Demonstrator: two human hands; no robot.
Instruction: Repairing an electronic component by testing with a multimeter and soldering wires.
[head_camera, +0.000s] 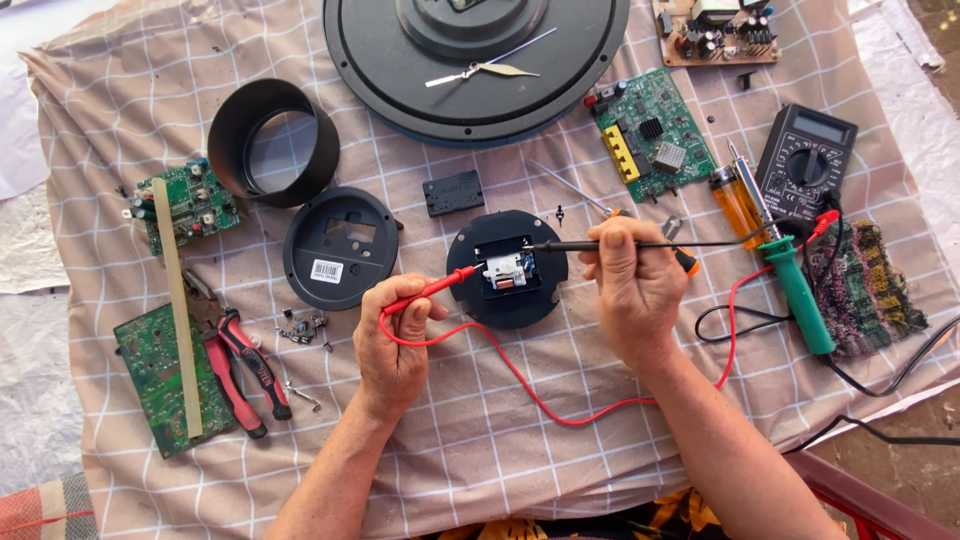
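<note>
Two probes are out: my left hand (392, 345) pinches the red probe (432, 290) and my right hand (632, 280) grips the black probe (600, 245), both tips on the round black module (508, 268) mid-cloth, so I judge testing underway, needing steady contact.

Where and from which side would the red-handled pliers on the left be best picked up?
Grip the pliers around both red handles, coming from above: they lie flat on the cloth, handles close together, pointing toward the person, away from the green circuit board.
</note>
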